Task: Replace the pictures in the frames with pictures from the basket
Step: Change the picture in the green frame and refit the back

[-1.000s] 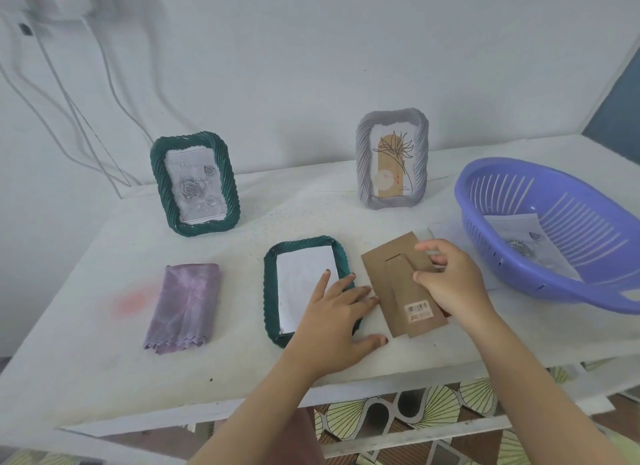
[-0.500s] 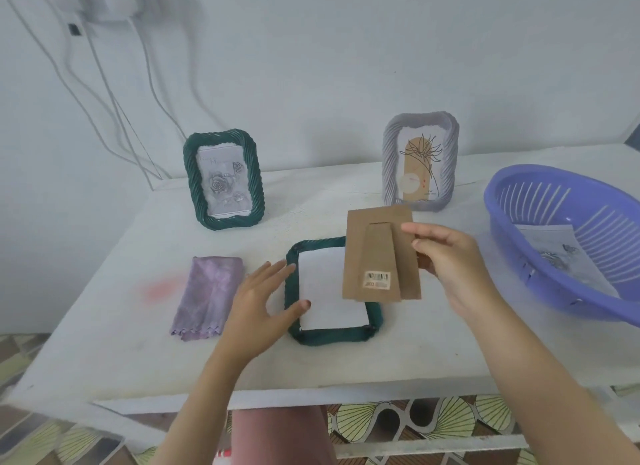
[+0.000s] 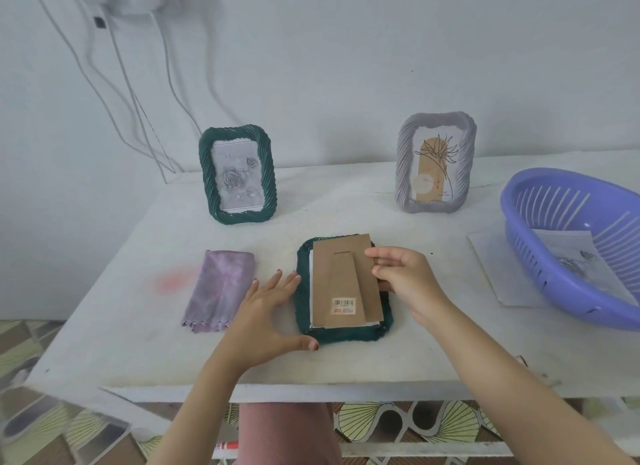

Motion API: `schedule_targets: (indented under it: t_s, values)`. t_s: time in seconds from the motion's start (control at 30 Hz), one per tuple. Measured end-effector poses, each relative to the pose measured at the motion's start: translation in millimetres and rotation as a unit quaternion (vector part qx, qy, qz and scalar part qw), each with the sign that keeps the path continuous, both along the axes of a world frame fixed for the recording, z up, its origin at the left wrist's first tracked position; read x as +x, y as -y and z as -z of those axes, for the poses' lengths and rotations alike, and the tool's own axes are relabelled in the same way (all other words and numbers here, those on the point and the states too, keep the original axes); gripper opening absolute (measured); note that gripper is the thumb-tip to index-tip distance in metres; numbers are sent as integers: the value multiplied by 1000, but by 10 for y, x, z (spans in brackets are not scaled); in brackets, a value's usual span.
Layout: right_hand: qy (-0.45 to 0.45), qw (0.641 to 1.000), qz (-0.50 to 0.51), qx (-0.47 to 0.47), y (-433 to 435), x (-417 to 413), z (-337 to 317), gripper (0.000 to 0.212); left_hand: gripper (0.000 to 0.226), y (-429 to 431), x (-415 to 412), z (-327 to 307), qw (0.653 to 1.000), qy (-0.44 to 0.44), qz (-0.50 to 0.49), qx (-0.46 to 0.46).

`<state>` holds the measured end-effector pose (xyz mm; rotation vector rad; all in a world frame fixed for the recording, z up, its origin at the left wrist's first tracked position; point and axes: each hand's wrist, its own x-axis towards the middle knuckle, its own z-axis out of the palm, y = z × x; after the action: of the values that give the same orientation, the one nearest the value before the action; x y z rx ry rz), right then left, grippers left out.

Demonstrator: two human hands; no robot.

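Resting on the tabletop (image 3: 131, 343) near its front edge, the left hand (image 3: 266, 312) lies released, fingers straight and spread, fingertips against the left rim of a dark green frame (image 3: 346, 335) that lies face down, thumb by its lower left corner. The right hand (image 3: 405, 284) pinches the right edge of a brown cardboard backing (image 3: 341, 270), which sits over the frame's opening, slightly askew, with a strip of white paper showing along its left side. A folded purple cloth (image 3: 218, 288) lies just left of the left hand. To the right, well apart, a purple basket (image 3: 540, 274) holds a picture (image 3: 561, 253), with a loose sheet (image 3: 495, 267) partly under it. Farther back a green frame (image 3: 239, 175) and a grey frame (image 3: 434, 163) stand upright near the wall.
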<state>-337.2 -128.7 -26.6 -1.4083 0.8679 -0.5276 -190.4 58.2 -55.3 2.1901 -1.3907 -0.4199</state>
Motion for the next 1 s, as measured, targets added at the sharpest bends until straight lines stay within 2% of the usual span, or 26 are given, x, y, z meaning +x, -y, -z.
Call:
schedule_targets:
  t_s: [0.43, 0.63, 1.0]
  values:
    - [-50, 995, 3, -82, -30, 54, 65, 33, 111, 6, -1, 2, 1000, 12, 15, 6]
    - [-107, 979, -6, -173, -44, 64, 46, 35, 111, 11, 15, -3, 1000, 11, 20, 15]
    - [-159, 958, -49, -234, -56, 81, 24, 42, 105, 21, 17, -26, 999, 9, 28, 41]
